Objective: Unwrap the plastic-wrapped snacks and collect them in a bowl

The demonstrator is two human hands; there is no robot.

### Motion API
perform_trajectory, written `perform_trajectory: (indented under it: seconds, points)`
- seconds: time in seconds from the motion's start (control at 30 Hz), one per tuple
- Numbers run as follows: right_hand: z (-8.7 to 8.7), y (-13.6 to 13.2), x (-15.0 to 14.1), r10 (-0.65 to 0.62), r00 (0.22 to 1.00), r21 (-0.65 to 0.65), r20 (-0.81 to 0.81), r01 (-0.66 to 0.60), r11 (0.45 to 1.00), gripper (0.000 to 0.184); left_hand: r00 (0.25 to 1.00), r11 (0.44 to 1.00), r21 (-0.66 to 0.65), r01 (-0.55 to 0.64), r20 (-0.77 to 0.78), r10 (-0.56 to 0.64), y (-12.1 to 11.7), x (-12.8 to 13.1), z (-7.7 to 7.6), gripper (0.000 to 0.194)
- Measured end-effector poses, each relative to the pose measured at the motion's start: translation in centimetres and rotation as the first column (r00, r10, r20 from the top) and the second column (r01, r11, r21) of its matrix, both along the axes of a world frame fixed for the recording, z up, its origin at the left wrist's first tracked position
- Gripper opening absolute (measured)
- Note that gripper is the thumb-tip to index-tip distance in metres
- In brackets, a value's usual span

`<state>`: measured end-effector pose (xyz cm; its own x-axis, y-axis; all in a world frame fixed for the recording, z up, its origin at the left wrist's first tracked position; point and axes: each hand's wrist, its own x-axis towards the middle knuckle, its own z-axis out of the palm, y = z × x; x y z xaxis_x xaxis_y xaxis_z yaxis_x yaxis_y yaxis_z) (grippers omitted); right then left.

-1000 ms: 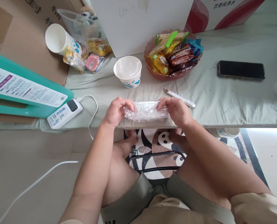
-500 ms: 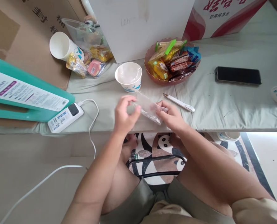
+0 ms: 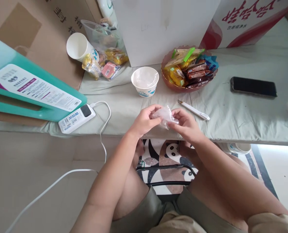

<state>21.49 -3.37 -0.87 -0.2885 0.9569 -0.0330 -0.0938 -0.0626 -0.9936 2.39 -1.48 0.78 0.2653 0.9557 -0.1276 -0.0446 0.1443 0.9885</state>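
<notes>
Between my hands is a clear plastic bag [image 3: 165,114], crumpled and bunched up above the front of the cloth-covered table. My left hand [image 3: 146,121] is closed on its left side, thumb toward me. On the other side my right hand [image 3: 186,125] pinches the bag between thumb and fingers. A white paper cup [image 3: 145,91] with blue leaves stands just beyond my hands, with some clear plastic inside it. To the right of my right hand lies a white utility knife [image 3: 193,110].
A reddish bowl [image 3: 175,86] of wrapped snacks stands behind the knife, a black phone [image 3: 253,86] farther right. At left are a white power bank [image 3: 77,119] with a cable, a green jug [image 3: 40,97] and a tipped paper cup [image 3: 79,48]. Boxes [image 3: 165,35] line the back.
The bag was stretched out flat and is now bunched together. My left hand has gone from loosely open fingers to gripping it. The whole view has shifted slightly.
</notes>
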Motion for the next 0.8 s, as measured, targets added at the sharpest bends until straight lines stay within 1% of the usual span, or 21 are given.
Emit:
perform_trajectory:
  seconds: [0.07, 0.1, 0.13, 0.2, 0.23, 0.27, 0.3, 0.33, 0.4, 0.47, 0.5, 0.53, 0.57, 0.6, 0.63, 0.67, 0.73, 0.8]
  points:
    - [0.5, -0.2, -0.2, -0.068, 0.997, 0.022, 0.028, 0.067, 0.998, 0.038, 0.994, 0.995, 0.007, -0.1, 0.035, 0.1, 0.2, -0.4, 0.2, 0.03]
    - [0.8, 0.0, -0.2, -0.133, 0.989, 0.072, 0.058, 0.129, 0.989, 0.037, 0.983, 0.984, 0.002, -0.177, 0.045, 0.177, 0.3, -0.6, 0.2, 0.028]
    - [1.4, 0.5, -0.1, -0.207, 0.973, 0.145, 0.101, 0.191, 0.971, 0.036, 0.966, 0.967, -0.01, -0.256, 0.046, 0.256, 0.4, -0.8, 0.3, 0.022]
    - [2.8, 2.2, -0.2, -0.357, 0.909, 0.34, 0.214, 0.273, 0.9, 0.033, 0.922, 0.922, -0.044, -0.384, 0.039, 0.385, 0.7, -1.3, 0.6, 0.011]
    - [3.7, 3.5, -0.5, -0.42, 0.864, 0.442, 0.279, 0.273, 0.855, 0.03, 0.903, 0.903, -0.061, -0.424, 0.038, 0.427, 0.8, -1.6, 0.8, 0.008]
    - [4.6, 5.1, -0.9, -0.457, 0.822, 0.527, 0.339, 0.236, 0.816, 0.028, 0.891, 0.89, -0.076, -0.449, 0.042, 0.453, 0.9, -1.9, 1.0, 0.008]
    - [5.5, 6.9, -1.6, -0.461, 0.792, 0.586, 0.4, 0.165, 0.794, 0.024, 0.883, 0.883, -0.089, -0.462, 0.05, 0.467, 1.0, -2.2, 1.3, 0.008]
    - [6.4, 8.8, -2.5, -0.436, 0.766, 0.612, 0.473, 0.071, 0.788, 0.019, 0.878, 0.878, -0.1, -0.468, 0.059, 0.474, 1.0, -2.4, 1.5, 0.009]
    - [7.6, 12.9, -4.9, -0.361, 0.682, 0.594, 0.636, -0.135, 0.793, 0.015, 0.875, 0.876, -0.11, -0.469, 0.076, 0.478, 1.0, -2.8, 2.0, 0.011]
    - [7.9, 16.9, -7.5, -0.257, 0.56, 0.488, 0.787, -0.311, 0.816, 0.021, 0.875, 0.879, -0.116, -0.463, 0.097, 0.474, 1.0, -3.0, 2.3, 0.012]
    - [7.7, 18.6, -8.7, -0.157, 0.493, 0.379, 0.856, -0.391, 0.839, 0.025, 0.877, 0.882, -0.117, -0.456, 0.108, 0.468, 1.0, -3.1, 2.3, 0.013]
    - [7.2, 20.2, -9.7, -0.028, 0.432, 0.244, 0.901, -0.453, 0.857, 0.028, 0.879, 0.886, -0.118, -0.449, 0.12, 0.461, 1.0, -3.1, 2.3, 0.014]
    - [6.7, 21.6, -10.4, 0.083, 0.397, 0.134, 0.914, -0.488, 0.862, 0.03, 0.88, 0.889, -0.12, -0.442, 0.134, 0.456, 0.9, -3.1, 2.3, 0.015]
    - [5.9, 22.8, -10.9, 0.162, 0.389, 0.056, 0.907, -0.493, 0.868, 0.031, 0.88, 0.892, -0.124, -0.435, 0.148, 0.451, 0.9, -3.0, 2.2, 0.015]
    - [5.2, 23.7, -11.2, 0.22, 0.419, 0.0, 0.881, -0.465, 0.885, 0.03, 0.881, 0.895, -0.13, -0.427, 0.162, 0.444, 0.8, -2.9, 2.2, 0.016]
    - [4.4, 24.4, -11.4, 0.248, 0.479, -0.033, 0.842, -0.413, 0.91, 0.028, 0.884, 0.9, -0.137, -0.414, 0.175, 0.434, 0.8, -2.8, 2.2, 0.016]
    - [2.9, 25.3, -11.4, 0.228, 0.61, -0.046, 0.759, -0.299, 0.953, 0.024, 0.891, 0.912, -0.143, -0.384, 0.2, 0.406, 0.6, -2.8, 2.2, 0.016]
    - [2.0, 25.5, -11.4, 0.145, 0.726, 0.011, 0.673, -0.206, 0.979, 0.024, 0.895, 0.921, -0.14, -0.363, 0.222, 0.387, 0.6, -2.9, 2.3, 0.016]
